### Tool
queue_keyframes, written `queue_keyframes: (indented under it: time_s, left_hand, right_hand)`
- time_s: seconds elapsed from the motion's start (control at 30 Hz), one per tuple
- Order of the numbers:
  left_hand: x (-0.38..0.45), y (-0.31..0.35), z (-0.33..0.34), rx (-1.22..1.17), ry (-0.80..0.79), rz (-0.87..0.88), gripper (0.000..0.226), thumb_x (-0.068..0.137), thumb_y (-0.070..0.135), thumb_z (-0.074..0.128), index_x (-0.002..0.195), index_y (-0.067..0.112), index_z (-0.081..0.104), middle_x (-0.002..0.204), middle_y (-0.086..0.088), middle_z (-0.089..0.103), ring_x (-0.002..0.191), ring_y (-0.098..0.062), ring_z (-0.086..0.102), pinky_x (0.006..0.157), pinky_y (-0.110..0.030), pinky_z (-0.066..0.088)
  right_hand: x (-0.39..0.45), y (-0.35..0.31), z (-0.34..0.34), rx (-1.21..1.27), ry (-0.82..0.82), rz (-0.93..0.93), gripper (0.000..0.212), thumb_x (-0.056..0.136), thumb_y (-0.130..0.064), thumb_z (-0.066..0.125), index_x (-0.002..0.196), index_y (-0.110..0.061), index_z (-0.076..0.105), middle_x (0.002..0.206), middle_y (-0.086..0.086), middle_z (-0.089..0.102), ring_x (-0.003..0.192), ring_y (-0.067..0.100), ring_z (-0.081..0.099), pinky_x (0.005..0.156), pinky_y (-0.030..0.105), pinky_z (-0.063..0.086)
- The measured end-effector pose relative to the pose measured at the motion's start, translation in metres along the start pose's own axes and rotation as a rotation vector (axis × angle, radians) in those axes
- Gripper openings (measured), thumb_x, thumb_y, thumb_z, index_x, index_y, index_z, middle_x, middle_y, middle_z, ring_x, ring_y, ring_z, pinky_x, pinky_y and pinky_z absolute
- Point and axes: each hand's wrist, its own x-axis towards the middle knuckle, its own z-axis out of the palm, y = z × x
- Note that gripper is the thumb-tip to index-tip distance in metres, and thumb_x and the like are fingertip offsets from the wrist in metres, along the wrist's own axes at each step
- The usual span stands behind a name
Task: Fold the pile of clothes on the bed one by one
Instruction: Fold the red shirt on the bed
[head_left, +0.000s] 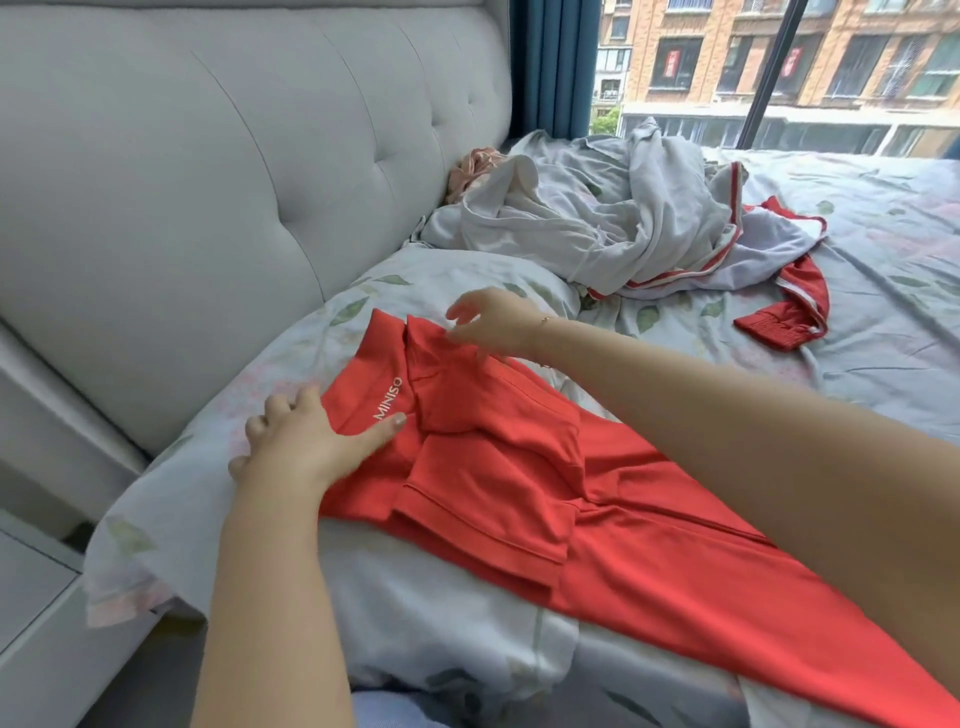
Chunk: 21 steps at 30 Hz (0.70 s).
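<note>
Head view: leaf-print bed (883, 322) meets grey tufted headboard (208, 182), window (779, 67) beyond

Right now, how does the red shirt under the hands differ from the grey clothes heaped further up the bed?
The red shirt lies spread out with a sleeve folded inward; the grey clothes sit crumpled in a heap. The red shirt is plain red with white lettering; the grey clothes are pale with red and white trim. The left hand rests on the red shirt and the right hand reaches over its collar; nothing touches the grey clothes. Both lie on the bed.
</note>
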Motion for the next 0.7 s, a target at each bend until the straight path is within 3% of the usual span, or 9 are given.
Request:
queue_keyframes:
  time_s: [0.07, 0.17, 0.23, 0.3, 0.37, 0.43, 0.57, 0.6, 0.7]
  left_hand:
    - [0.001, -0.005, 0.000, -0.060, -0.092, -0.009, 0.117, 0.064, 0.071, 0.070, 0.152, 0.018, 0.014, 0.152, -0.014, 0.021, 0.140, -0.035, 0.025, 0.111, -0.046, 0.029]
    - [0.007, -0.011, 0.001, -0.143, -0.180, -0.001, 0.113, 0.062, 0.059, 0.081, 0.147, 0.014, 0.023, 0.142, -0.014, 0.043, 0.128, -0.033, 0.046, 0.103, -0.043, 0.042]
    - [0.010, -0.014, 0.001, -0.233, -0.132, 0.038, 0.089, 0.061, 0.055, 0.084, 0.130, 0.014, 0.047, 0.126, -0.008, 0.060, 0.114, -0.030, 0.056, 0.096, -0.040, 0.046]
    - [0.005, -0.012, -0.003, -0.387, -0.079, 0.112, 0.054, 0.067, 0.044, 0.084, 0.106, 0.018, 0.058, 0.108, 0.000, 0.066, 0.102, -0.025, 0.061, 0.087, -0.034, 0.048]
    - [-0.005, -0.004, -0.007, -0.540, -0.074, 0.208, 0.039, 0.073, 0.032, 0.083, 0.105, 0.024, 0.062, 0.102, 0.005, 0.069, 0.096, -0.018, 0.065, 0.083, -0.033, 0.051]
    - [-0.020, 0.009, -0.011, -0.663, -0.097, 0.304, 0.045, 0.067, 0.033, 0.085, 0.106, 0.028, 0.064, 0.100, 0.008, 0.072, 0.093, -0.013, 0.068, 0.084, -0.034, 0.054]
    - [-0.055, 0.049, -0.004, -0.727, -0.171, 0.469, 0.047, 0.062, 0.038, 0.077, 0.106, 0.030, 0.064, 0.098, 0.011, 0.073, 0.092, -0.012, 0.070, 0.082, -0.037, 0.056]
    - [-0.066, 0.062, 0.002, -0.732, -0.216, 0.509, 0.044, 0.066, 0.033, 0.079, 0.107, 0.029, 0.064, 0.098, 0.010, 0.073, 0.092, -0.012, 0.070, 0.083, -0.036, 0.056]
    - [-0.102, 0.106, 0.027, -0.733, -0.329, 0.608, 0.044, 0.066, 0.028, 0.078, 0.107, 0.025, 0.063, 0.098, 0.007, 0.073, 0.092, -0.012, 0.070, 0.084, -0.035, 0.056]
  right_hand:
    - [0.017, -0.010, 0.009, 0.045, -0.064, 0.060, 0.042, 0.085, -0.021, 0.066, 0.126, -0.013, 0.055, 0.108, 0.018, 0.069, 0.061, 0.023, 0.062, 0.047, 0.026, 0.050]
    - [0.027, -0.021, 0.015, 0.121, -0.112, 0.091, 0.039, 0.086, -0.019, 0.067, 0.123, -0.012, 0.058, 0.081, 0.010, 0.066, 0.049, 0.016, 0.057, 0.039, 0.021, 0.041]
    - [0.027, -0.023, 0.016, 0.179, -0.141, 0.096, 0.029, 0.090, -0.013, 0.063, 0.118, -0.011, 0.060, 0.068, 0.001, 0.059, 0.040, 0.009, 0.056, 0.038, 0.019, 0.039]
    - [0.021, -0.021, 0.010, 0.296, -0.155, 0.104, 0.021, 0.094, -0.007, 0.058, 0.114, -0.010, 0.059, 0.072, 0.002, 0.058, 0.038, 0.005, 0.059, 0.035, 0.017, 0.042]
    - [0.013, -0.016, -0.002, 0.431, -0.141, 0.106, 0.015, 0.095, -0.004, 0.055, 0.109, -0.010, 0.056, 0.078, 0.006, 0.058, 0.044, 0.008, 0.064, 0.039, 0.019, 0.048]
    - [-0.002, -0.007, -0.019, 0.584, -0.114, 0.117, 0.011, 0.095, -0.001, 0.053, 0.104, -0.007, 0.055, 0.083, 0.009, 0.058, 0.053, 0.016, 0.068, 0.047, 0.024, 0.055]
    - [-0.041, 0.019, -0.057, 0.706, -0.046, 0.110, 0.007, 0.094, -0.004, 0.054, 0.097, -0.001, 0.060, 0.091, 0.014, 0.063, 0.079, 0.024, 0.069, 0.077, 0.034, 0.059]
    - [-0.056, 0.026, -0.067, 0.769, -0.020, 0.143, 0.010, 0.095, -0.006, 0.050, 0.092, -0.002, 0.059, 0.088, 0.011, 0.063, 0.077, 0.021, 0.068, 0.076, 0.031, 0.059]
    - [-0.102, 0.060, -0.098, 1.024, 0.117, 0.240, 0.023, 0.095, -0.015, 0.038, 0.080, -0.005, 0.052, 0.071, 0.009, 0.054, 0.057, 0.019, 0.059, 0.053, 0.025, 0.055]
